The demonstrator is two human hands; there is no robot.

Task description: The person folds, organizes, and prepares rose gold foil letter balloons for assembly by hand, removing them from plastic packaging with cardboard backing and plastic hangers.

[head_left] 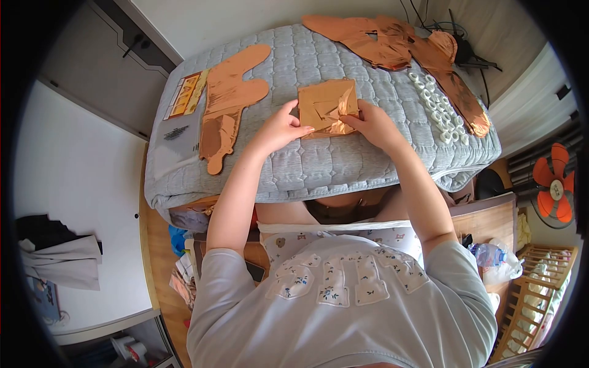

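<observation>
The shiny copper-coloured, square foil-like packet (320, 103) looked light, slick and easily creased, best taken by its side edges. The right hand (374, 126) pinched its wrinkled right side, while the left hand (279, 130), thumb and forefinger spread, met its left edge over the grey quilted fabric mattress (294, 175).
</observation>
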